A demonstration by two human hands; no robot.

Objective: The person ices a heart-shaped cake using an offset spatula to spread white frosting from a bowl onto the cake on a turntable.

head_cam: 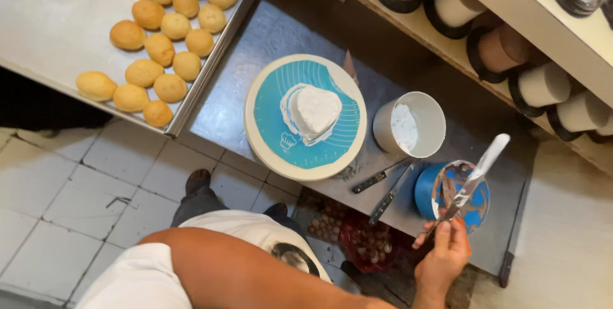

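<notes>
The person's right hand (444,255) is closing its fingers around the handle of a palette knife (476,178), tilting the cream-smeared blade up out of the blue bowl (450,197) so it is staying clear of the rim. The left hand isn't showing anywhere. Just left, a white tub of cream (410,125) is sitting within easy reach, and the heart-shaped white cake (313,112) is waiting centred on the turntable (305,117). Two knives (383,184) are lying between them; golden buns (163,34) are filling a tray (57,15) well apart.

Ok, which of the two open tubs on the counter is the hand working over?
The blue tub, nearest the right hand holding a spatula over it. The white tub, with white cream inside, sits farther off.
</notes>
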